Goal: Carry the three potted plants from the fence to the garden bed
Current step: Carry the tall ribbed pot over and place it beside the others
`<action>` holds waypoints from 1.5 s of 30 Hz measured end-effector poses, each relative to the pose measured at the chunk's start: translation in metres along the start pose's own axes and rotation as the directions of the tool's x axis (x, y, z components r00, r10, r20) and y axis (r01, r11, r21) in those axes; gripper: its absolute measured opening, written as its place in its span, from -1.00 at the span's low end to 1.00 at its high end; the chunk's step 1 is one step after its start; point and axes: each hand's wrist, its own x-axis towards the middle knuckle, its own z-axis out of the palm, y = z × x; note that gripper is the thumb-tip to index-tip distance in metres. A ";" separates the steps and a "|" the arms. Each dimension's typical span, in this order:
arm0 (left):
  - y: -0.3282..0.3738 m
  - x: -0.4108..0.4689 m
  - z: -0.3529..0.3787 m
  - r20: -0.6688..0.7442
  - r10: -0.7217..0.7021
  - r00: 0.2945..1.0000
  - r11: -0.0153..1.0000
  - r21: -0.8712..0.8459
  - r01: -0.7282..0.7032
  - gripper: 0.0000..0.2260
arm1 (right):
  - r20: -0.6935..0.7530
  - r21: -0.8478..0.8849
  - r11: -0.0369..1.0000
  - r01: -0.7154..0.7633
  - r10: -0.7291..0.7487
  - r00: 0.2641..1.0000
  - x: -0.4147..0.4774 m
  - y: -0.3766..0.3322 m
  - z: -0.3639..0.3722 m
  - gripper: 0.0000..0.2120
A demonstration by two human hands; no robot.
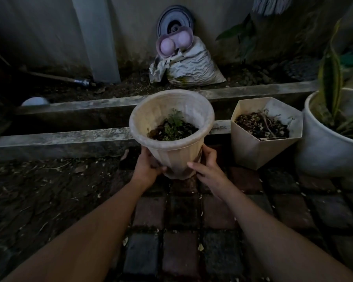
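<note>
A round cream pot [177, 153] with a small green seedling in dark soil is held up in the middle of the view. My left hand [148, 167] grips its lower left side and my right hand [207, 169] grips its lower right side. A cream hexagonal pot [261, 151] with dry twigs stands on the paving to the right. Further right stands a large white round pot [326, 151] with a tall striped-leaf plant. Behind them runs the garden bed's concrete edge [69, 137].
A crumpled white bag [190, 68] leans on the fence [49, 37] at the back, with a purple tray and a round disc above it. Brick paving [181, 231] lies under my arms; bare soil [39, 196] lies to the left. A tool handle lies at the back left.
</note>
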 end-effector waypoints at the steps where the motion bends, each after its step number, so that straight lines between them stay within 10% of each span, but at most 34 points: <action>1: 0.001 -0.001 -0.005 0.024 -0.008 1.000 0.999 0.039 0.007 -0.17 | 0.002 -0.058 0.998 0.011 -0.011 1.000 -0.002 -0.001 -0.004 -0.15; 10: 0.061 0.008 -0.083 -0.302 0.160 0.940 0.972 -0.120 -0.204 -0.48 | -0.227 -0.249 0.938 0.241 -0.298 0.927 -0.009 -0.054 -0.020 -0.52; 16: 0.102 -0.002 -0.072 0.116 0.482 0.868 0.706 0.535 -0.464 -0.62 | 0.013 -0.796 0.483 0.364 -0.588 0.809 -0.003 -0.089 -0.005 -0.71; 22: 0.090 -0.013 -0.066 0.425 0.586 0.690 0.417 0.572 -0.707 -0.59 | 0.358 -0.790 0.233 0.567 -0.576 0.735 0.007 -0.098 -0.021 -0.68; 34: 0.074 0.019 -0.099 0.318 0.535 0.783 0.627 0.471 -0.620 -0.73 | 0.531 -0.746 0.044 0.664 -0.561 0.635 0.031 -0.101 0.012 -0.66; 45: 0.077 0.019 -0.120 0.390 0.504 0.771 0.510 0.586 -0.630 -0.72 | 0.504 -0.817 -0.116 0.565 -0.621 0.600 0.022 -0.085 0.041 -0.64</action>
